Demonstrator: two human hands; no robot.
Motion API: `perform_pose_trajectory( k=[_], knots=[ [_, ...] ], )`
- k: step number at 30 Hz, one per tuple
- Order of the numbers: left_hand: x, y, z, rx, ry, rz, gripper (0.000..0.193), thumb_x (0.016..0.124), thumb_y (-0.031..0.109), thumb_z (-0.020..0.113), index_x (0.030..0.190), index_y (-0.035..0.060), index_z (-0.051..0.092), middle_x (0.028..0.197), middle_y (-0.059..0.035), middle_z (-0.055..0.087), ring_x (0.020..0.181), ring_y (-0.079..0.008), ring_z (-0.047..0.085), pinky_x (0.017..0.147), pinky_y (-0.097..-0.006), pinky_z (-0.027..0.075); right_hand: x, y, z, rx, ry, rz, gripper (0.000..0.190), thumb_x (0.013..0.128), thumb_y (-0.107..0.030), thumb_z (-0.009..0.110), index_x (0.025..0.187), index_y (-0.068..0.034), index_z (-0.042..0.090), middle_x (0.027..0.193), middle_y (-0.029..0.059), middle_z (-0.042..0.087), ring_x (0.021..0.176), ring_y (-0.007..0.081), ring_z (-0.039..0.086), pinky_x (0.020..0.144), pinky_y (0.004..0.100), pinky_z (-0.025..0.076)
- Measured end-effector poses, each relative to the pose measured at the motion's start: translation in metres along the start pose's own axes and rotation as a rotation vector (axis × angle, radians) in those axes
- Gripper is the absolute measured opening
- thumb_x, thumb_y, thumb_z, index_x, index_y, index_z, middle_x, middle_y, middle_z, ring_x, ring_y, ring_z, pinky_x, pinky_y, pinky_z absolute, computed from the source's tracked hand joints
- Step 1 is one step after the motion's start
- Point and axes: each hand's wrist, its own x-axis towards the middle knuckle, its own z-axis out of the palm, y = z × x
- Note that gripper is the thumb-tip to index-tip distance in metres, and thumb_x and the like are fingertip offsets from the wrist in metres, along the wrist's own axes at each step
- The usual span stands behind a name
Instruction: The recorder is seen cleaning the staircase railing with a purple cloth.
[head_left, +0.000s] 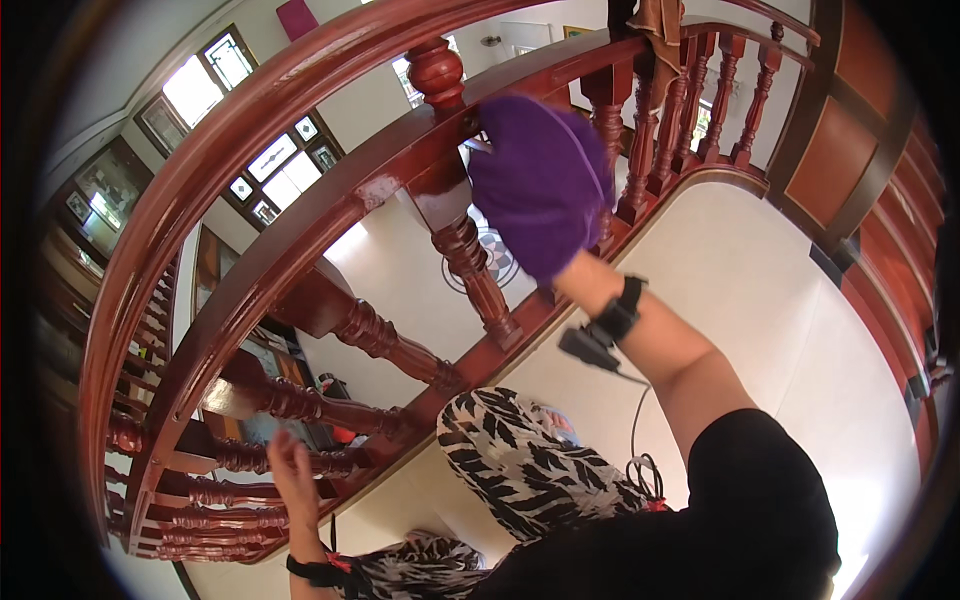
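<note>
A dark red wooden stair railing (330, 217) curves across the view, with turned balusters (469, 274) below its lower rail. Over my right hand (574, 262) lies a purple cloth (536, 180), slightly blurred, against or just in front of the lower rail beside a round-bodied post. The cloth hides my fingers, so their grip does not show. My left hand (292, 465) is raised near the lower left balusters, blurred, its fingers apart and nothing in it. Whether it touches a baluster I cannot tell. Black straps with a small device and cable are on my right wrist.
A brown cloth (660, 45) hangs over the railing at the top right. Pale floor (697, 285) lies on my side. Through the balusters a lower storey shows, with a patterned floor medallion (491, 255). Wood-panelled wall (832, 157) and stairs stand at the right.
</note>
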Motion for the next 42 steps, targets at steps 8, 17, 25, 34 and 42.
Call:
perform_pose_trajectory(
  k=[8,17,25,34,42],
  knots=[
    [0.047,0.012,0.006,-0.182,0.329,0.08,0.062,0.084,0.015,0.054,0.131,-0.0002,0.017,0.126,-0.0126,0.033,0.108,-0.0201,0.038,0.091,-0.0302,0.032,0.01,0.024,0.029,-0.086,-0.127,0.293,0.024,0.062,-0.024,0.064,0.076,-0.005,0.059,0.076,0.0128,0.057,0.084,0.0248,0.055,0.062,0.0315,0.046],
    [0.072,0.018,0.026,-0.399,0.364,0.07,0.057,0.081,0.019,0.058,0.123,-0.0046,0.028,0.123,-0.0141,0.038,0.107,-0.0215,0.04,0.094,-0.0327,0.028,-0.027,0.012,0.054,-0.239,-0.309,0.565,0.029,0.063,-0.026,0.062,0.079,-0.003,0.059,0.074,0.0147,0.057,0.081,0.0257,0.056,0.06,0.0336,0.047],
    [0.086,-0.012,0.053,-0.514,0.462,0.071,0.038,0.082,0.023,0.045,0.107,-0.0058,0.044,0.097,-0.0164,0.055,0.084,-0.0216,0.054,0.081,-0.0334,0.042,-0.03,0.057,0.065,-0.135,0.185,0.044,0.07,0.05,-0.023,0.075,0.106,0.0,0.04,0.102,0.013,0.044,0.087,0.0225,0.048,0.077,0.0334,0.04],
    [0.079,0.001,0.057,-0.431,0.528,0.068,0.043,0.083,0.034,0.04,0.098,-0.0051,0.052,0.09,-0.0137,0.057,0.08,-0.0196,0.055,0.074,-0.0304,0.045,-0.067,0.194,0.081,0.921,-0.595,0.463,0.057,0.063,-0.028,0.068,0.108,-0.002,0.045,0.097,0.0092,0.049,0.084,0.0178,0.048,0.077,0.0292,0.042],
    [0.074,0.012,0.055,-0.282,0.553,-0.012,0.046,0.086,0.035,0.034,0.1,-0.0052,0.052,0.094,-0.0144,0.056,0.085,-0.018,0.054,0.079,-0.0302,0.043,-0.055,0.056,0.057,0.745,-0.277,1.079,0.031,0.069,-0.012,0.061,0.094,-0.002,0.048,0.072,0.0096,0.056,0.063,0.0255,0.056,0.056,0.0322,0.045]
  ],
)
